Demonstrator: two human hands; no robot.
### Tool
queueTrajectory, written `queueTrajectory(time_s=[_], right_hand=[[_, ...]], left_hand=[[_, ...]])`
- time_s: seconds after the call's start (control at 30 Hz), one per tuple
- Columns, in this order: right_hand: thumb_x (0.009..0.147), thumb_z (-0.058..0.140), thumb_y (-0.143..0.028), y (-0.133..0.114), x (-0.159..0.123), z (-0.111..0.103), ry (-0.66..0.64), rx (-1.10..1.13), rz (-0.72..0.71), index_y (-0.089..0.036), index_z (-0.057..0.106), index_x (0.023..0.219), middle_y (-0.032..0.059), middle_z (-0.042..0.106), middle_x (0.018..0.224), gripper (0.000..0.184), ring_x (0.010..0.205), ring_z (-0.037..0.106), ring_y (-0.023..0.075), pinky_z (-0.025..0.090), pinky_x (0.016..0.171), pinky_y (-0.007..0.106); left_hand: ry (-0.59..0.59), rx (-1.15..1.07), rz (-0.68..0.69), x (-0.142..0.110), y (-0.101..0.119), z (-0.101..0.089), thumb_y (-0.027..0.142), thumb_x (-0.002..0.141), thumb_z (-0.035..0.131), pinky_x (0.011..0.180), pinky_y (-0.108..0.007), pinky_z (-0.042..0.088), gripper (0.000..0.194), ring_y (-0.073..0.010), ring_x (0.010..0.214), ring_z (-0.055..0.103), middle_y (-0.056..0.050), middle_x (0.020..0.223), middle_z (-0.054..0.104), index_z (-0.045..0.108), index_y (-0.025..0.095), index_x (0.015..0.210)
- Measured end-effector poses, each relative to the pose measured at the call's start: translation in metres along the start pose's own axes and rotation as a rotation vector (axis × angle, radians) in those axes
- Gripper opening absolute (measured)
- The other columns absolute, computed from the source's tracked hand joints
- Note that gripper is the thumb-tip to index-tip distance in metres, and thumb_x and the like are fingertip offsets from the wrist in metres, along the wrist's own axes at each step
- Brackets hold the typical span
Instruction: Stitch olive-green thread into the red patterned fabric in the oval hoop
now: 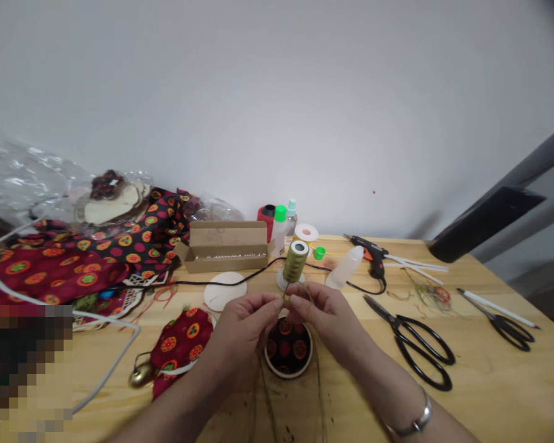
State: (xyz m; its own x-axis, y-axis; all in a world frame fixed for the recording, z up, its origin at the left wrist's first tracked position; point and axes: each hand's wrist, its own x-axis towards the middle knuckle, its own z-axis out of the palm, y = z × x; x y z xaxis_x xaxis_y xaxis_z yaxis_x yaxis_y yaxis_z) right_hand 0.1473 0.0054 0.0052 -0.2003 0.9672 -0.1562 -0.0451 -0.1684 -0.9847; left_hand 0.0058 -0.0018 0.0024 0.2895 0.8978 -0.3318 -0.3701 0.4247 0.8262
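Observation:
My left hand (pixel 245 323) and my right hand (pixel 330 315) meet at the middle of the table, thumbs and fingertips pinched together. Both pinch olive-green cord (pixel 321 394), whose strands hang down towards me; the exact crossing at the fingertips is too small to make out. Just below my fingers lies a round disc (pixel 286 354) covered in black patterned cloth with a pale rim, its top partly hidden. Behind my fingertips stands a spool of olive-green thread (pixel 295 263). Left of my left hand is a dark red patterned cloth piece (pixel 180 341) beside a brass bell (pixel 141 374).
Large black scissors (pixel 409 338), smaller scissors (pixel 503 323) and a glue gun (pixel 372 252) lie to the right. A white bottle (pixel 345 268) leans nearby. At the back left are an open cardboard box (pixel 226 261) and heaped patterned fabric (pixel 92 255). A black cable crosses the table.

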Motion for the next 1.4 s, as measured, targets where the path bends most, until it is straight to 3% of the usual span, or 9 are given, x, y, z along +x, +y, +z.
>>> queueTrajectory(time_s=[0.17,0.27,0.37,0.57,0.87,1.1,1.4], right_hand=[[0.07,0.063,-0.033,0.0024,0.0009,0.0004,-0.014,0.173,0.065,-0.013,0.053,0.077,-0.0027,0.055,0.048,0.023,0.043,0.051,0.0089,0.039,0.048,0.022],[0.068,0.064,-0.032,0.0027,0.0003,0.0007,-0.005,0.17,0.065,-0.014,0.052,0.071,-0.0046,0.053,0.044,0.022,0.037,0.049,0.0088,0.041,0.043,0.022],[0.067,0.063,-0.033,0.0023,-0.0004,0.0012,-0.013,0.124,0.078,-0.015,0.05,0.068,-0.005,0.051,0.041,0.023,0.031,0.045,0.0087,0.036,0.034,0.021],[0.065,0.064,-0.026,-0.0013,-0.0012,0.0005,0.047,0.112,0.066,-0.014,0.049,0.061,-0.0073,0.044,0.041,0.02,0.036,0.032,0.003,0.021,0.036,0.016],[0.063,0.065,-0.024,-0.0038,-0.0019,-0.0006,0.068,0.07,0.042,-0.015,0.049,0.057,-0.0078,0.04,0.043,0.019,0.04,0.03,0.0042,0.02,0.04,0.019],[0.065,0.065,-0.027,-0.0069,-0.0018,-0.005,0.072,0.074,-0.005,-0.015,0.051,0.058,-0.008,0.04,0.044,0.02,0.04,0.027,0.0044,0.018,0.041,0.021],[0.067,0.064,-0.026,-0.006,-0.0027,-0.0049,0.064,0.063,-0.005,-0.014,0.053,0.057,-0.0048,0.047,0.049,0.019,0.041,0.029,0.0044,0.02,0.041,0.021]], left_hand=[[-0.058,0.057,0.016,-0.0009,-0.0002,0.0013,0.028,0.071,0.063,0.045,-0.017,0.033,0.018,-0.0066,0.046,0.047,0.002,0.052,0.057,0.061,0.013,0.062],[-0.112,0.143,0.046,-0.0014,0.0001,0.0011,0.03,0.075,0.06,0.046,-0.019,0.033,0.021,-0.0075,0.046,0.047,0.001,0.053,0.058,0.062,0.013,0.062],[-0.177,0.183,0.062,-0.0013,0.0,0.0015,0.031,0.077,0.056,0.051,-0.021,0.036,0.024,-0.0106,0.052,0.052,-0.001,0.057,0.061,0.064,0.014,0.063],[-0.096,0.156,0.005,-0.0005,-0.0035,0.0008,0.033,0.07,0.064,0.047,-0.02,0.033,0.02,-0.0098,0.049,0.049,0.0,0.055,0.059,0.066,0.014,0.068],[-0.114,0.114,-0.075,0.0006,-0.0039,-0.004,0.029,0.068,0.066,0.04,-0.017,0.024,0.017,-0.0042,0.039,0.039,0.003,0.046,0.053,0.062,0.013,0.063],[-0.129,0.127,-0.094,0.0,-0.0018,-0.006,0.031,0.068,0.066,0.042,-0.018,0.026,0.02,-0.0055,0.042,0.042,0.003,0.048,0.052,0.059,0.013,0.062],[-0.043,0.15,-0.067,-0.0008,-0.0017,-0.0053,0.034,0.064,0.068,0.041,-0.02,0.031,0.022,-0.0092,0.042,0.048,0.0,0.051,0.058,0.066,0.013,0.069]])
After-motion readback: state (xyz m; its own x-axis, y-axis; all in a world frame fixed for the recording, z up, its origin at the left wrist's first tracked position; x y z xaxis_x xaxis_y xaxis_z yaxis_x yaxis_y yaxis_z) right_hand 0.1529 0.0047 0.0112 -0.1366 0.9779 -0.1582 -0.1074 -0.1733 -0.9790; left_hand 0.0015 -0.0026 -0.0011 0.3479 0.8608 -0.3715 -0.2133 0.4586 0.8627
